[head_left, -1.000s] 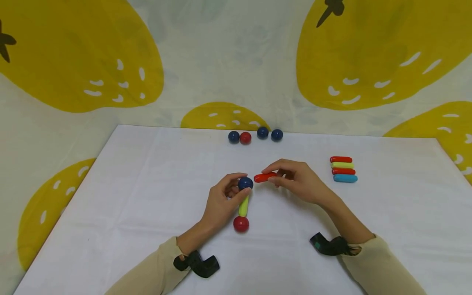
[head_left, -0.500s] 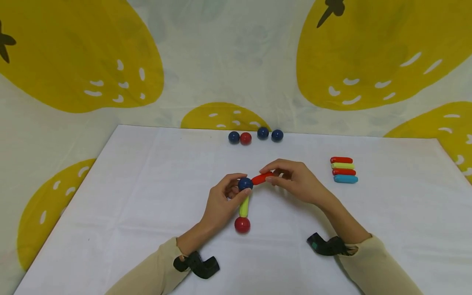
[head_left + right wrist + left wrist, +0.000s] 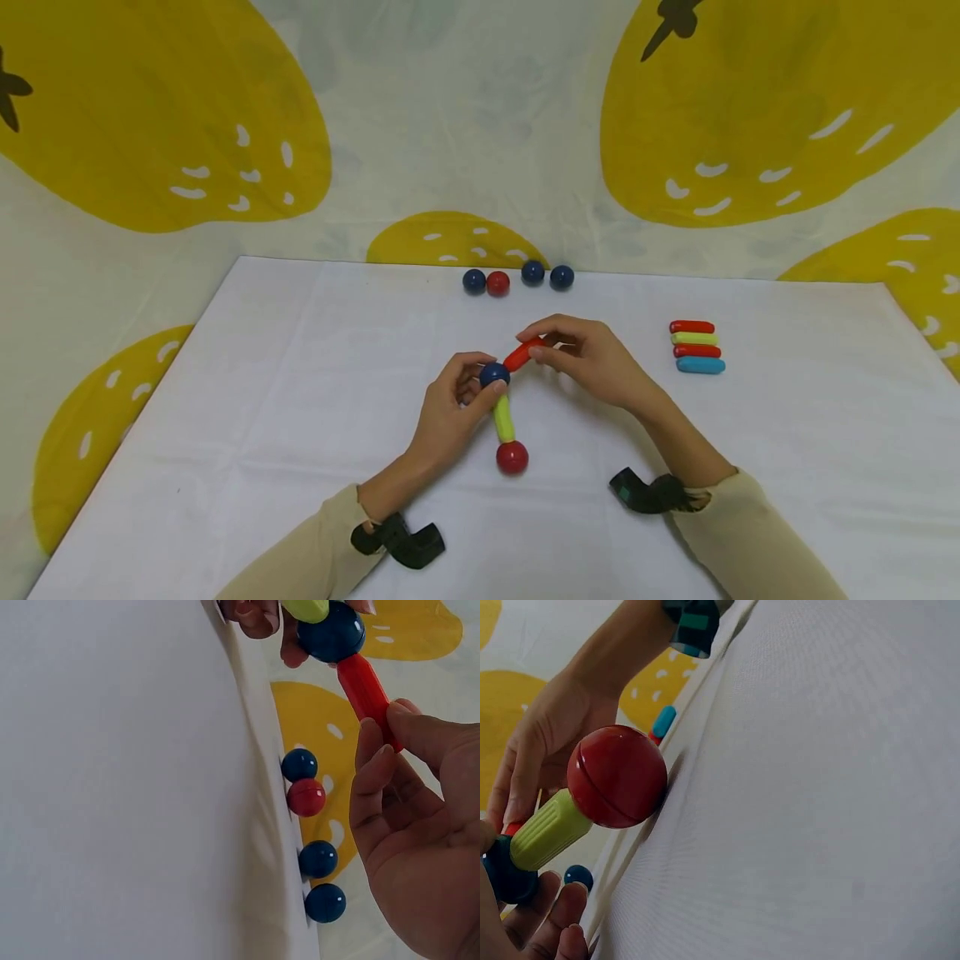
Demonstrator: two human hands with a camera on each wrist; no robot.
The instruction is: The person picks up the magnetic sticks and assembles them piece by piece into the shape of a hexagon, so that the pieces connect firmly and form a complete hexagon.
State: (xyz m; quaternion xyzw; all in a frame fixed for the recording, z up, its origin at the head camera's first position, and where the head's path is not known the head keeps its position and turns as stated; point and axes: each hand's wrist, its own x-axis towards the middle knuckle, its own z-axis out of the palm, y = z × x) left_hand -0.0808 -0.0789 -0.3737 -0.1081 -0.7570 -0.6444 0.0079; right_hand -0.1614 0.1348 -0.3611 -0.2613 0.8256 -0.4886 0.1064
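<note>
My left hand (image 3: pixel 452 410) pinches a dark blue ball (image 3: pixel 494 375) between thumb and fingers. From that ball a yellow-green rod (image 3: pixel 504 419) runs toward me, with a larger-looking red ball (image 3: pixel 512 458) on its near end. My right hand (image 3: pixel 596 360) pinches the far end of a red rod (image 3: pixel 522 355). In the right wrist view the red rod's (image 3: pixel 364 688) other end meets the blue ball (image 3: pixel 332 634), and the thumb and fingertips grip its lower part. The left wrist view shows the red ball (image 3: pixel 617 776) close up, just off or at the cloth; which, I cannot tell.
Along the table's back edge sit a blue ball (image 3: pixel 474 282), a red ball (image 3: pixel 498 283) and two more blue balls. To the right lies a stack-like row of rods: red, yellow-green (image 3: pixel 695 338), red and blue (image 3: pixel 701 365). A white cloth (image 3: pixel 300 500) covers the table.
The red rod, at first apart from the blue ball, has come left to touch it and now slants upward. The red ball end has swung right. My right hand has shifted left.
</note>
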